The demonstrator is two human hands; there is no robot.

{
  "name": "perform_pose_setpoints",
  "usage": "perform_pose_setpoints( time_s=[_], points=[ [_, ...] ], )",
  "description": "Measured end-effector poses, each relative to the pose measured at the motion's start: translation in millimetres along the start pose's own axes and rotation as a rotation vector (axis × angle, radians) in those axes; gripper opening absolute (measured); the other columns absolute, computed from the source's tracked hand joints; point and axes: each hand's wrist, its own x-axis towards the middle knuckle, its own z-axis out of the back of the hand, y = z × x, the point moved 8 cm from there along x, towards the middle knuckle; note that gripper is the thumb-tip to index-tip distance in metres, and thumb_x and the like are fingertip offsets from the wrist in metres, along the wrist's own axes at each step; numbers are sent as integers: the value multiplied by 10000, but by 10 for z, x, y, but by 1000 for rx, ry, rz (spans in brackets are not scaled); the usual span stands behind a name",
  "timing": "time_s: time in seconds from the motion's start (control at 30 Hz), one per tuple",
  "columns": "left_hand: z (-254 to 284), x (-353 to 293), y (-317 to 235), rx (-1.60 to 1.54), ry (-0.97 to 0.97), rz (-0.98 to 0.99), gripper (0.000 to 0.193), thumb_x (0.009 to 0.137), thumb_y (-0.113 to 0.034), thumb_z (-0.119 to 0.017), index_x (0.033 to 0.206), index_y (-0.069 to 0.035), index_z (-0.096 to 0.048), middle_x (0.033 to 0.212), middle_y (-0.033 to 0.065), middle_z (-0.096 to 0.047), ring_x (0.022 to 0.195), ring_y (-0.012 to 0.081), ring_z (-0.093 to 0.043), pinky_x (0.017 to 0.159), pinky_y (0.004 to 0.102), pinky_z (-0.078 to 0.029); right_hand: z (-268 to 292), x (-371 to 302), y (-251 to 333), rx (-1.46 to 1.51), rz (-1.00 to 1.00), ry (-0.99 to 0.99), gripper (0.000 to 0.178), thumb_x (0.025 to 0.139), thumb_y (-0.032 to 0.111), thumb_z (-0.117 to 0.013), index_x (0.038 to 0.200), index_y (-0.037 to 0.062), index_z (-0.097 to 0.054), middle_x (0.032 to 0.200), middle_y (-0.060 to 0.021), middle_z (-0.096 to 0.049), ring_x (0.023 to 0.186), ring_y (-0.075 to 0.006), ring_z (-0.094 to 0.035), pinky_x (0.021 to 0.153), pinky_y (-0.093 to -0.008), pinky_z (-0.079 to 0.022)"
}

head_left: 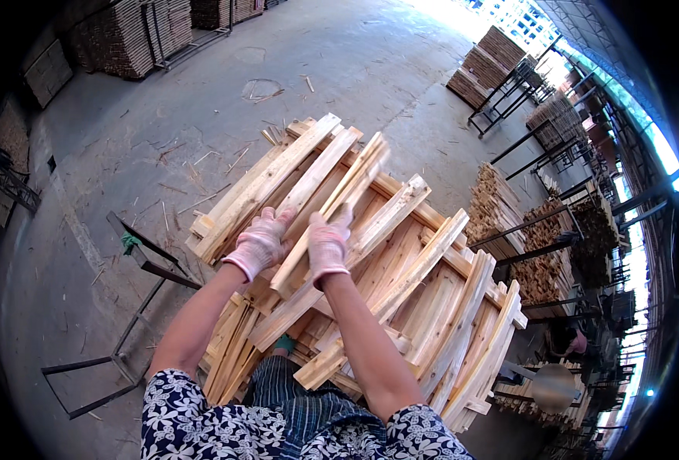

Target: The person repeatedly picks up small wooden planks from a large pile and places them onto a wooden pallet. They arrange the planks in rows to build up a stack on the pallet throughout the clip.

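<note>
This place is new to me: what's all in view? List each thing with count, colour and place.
Held strip: one, pale, in the right hand
Other planks: about six, pale, across the boards
Boards: several, tan, beneath
Wood stacks: many, brown, both sides
Metal frame: one, black, left
Tie: one, green, on the frame
Racks: several, dark, right
Floor: one, grey, all around
Scraps: many, tan, on the floor
Round thing: one, brownish, lower right, blurred
Striped garment: one, dark, lower centre
Sleeves: two, navy-and-white floral, lower edge
Left hand: one, pinkish glove, on a plank
Right hand: one, pinkish glove, on the strip
</note>
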Motion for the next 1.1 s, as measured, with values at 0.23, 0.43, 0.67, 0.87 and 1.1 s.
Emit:
perform_pose_setpoints(
  time_s=[0.23,0.43,0.67,0.87,1.1],
  points=[
    [901,-259,385,-488,-193,-120,593,898,-273,-671,1432,-129,-457,1431,210,-413,1271,347,-492,1074,404,-421,-382,-17,-169,-188,-180,139,890,903,448,-550,1548,53,-81,1393,-496,-249,1273,-575,-404,1103,-485,-335],
    [522,319,1197,-154,194,301,698,920,-706,-405,1504,-327,-366,1544,227,-303,1371,436,-388,1141,503,-319,-116,594,-243,40,-39,-36,622,1019,320,-443,1546,122,-178,1528,-294,-284,1338,-493,-377,1107,-442,-350],
    [448,401,1400,-172,261,217,677,917,-685,-407,1496,-334,-375,1515,263,-349,1352,410,-424,1105,422,-365,-992,252,144,102,69,47,699,1008,376,-493,1560,129,-142,1456,-428,-182,1326,-519,-356,1106,-445,-330],
    [524,470,1547,-311,144,226,726,961,-623,-399,1515,-158,-333,1442,200,-487,1328,356,-474,1092,388,-365,-1337,302,442,20,53,-18,793,957,289,-579,1555,93,-96,1390,-393,-267,1229,-504,-433,1023,-452,-394],
    [515,543,1297,-189,90,166,755,983,-595,-362,1514,-64,-279,1423,242,-483,1332,387,-452,1104,406,-350,-1292,407,260,5,74,-120,782,923,240,-615,1535,99,-148,1337,-339,-327,1184,-476,-469,1017,-431,-407]
  ],
)
